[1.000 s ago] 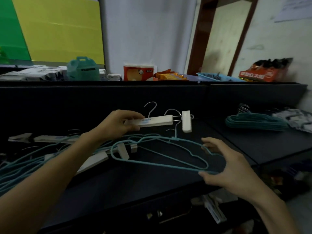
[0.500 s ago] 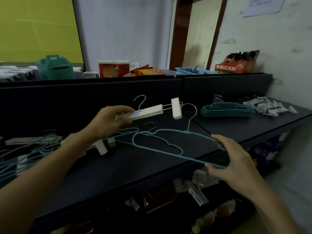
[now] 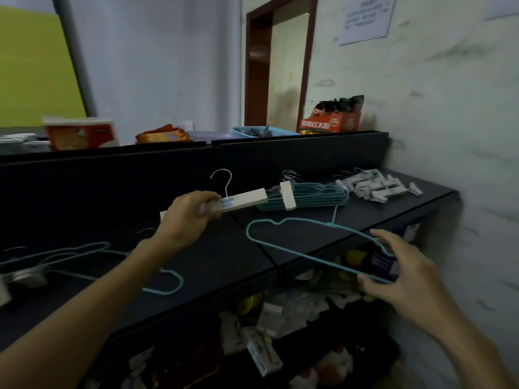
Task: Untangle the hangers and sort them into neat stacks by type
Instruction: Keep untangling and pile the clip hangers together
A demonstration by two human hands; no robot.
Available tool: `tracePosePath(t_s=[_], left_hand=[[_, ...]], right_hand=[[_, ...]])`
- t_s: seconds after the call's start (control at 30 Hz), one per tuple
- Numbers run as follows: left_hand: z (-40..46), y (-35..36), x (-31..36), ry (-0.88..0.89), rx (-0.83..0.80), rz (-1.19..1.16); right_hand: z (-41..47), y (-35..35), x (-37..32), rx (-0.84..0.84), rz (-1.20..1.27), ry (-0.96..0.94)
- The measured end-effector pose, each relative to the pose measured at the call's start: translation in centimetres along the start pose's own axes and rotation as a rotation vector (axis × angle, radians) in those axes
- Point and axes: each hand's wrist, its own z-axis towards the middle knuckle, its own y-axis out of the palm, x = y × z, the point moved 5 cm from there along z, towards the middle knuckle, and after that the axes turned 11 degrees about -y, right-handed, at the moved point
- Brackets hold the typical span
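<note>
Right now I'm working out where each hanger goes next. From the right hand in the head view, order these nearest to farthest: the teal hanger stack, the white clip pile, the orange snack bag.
1. White clip pile, on the shelf above the right hand.
2. Teal hanger stack, on the shelf to the upper left.
3. Orange snack bag, up on the back ledge by the wall.

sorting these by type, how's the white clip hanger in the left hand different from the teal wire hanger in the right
The white clip hanger is a thick, straight bar with a sliding clip at its end; the teal wire hanger is a thin, open, shoulder-shaped loop. The left hand grips the clip hanger mid-bar, while the right hand pinches the wire hanger at one end. The clip hanger's hook is bare metal; the wire hanger's looks coated teal. Both are held above the shelf, apart.
</note>
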Motion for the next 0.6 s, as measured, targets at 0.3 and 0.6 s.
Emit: tracePosePath(t_s=[0.3,0.6], left_hand=[[4.6,8.8,5.9,-0.021,0.011,0.035],[12.5,12.2,6.2,-0.018,0.132,0.084]], right_hand=[[0.7,-4.5,13.4,0.087,-0.104,0.112],[9.9,0.0,19.3,0.025,0.012,0.111]])
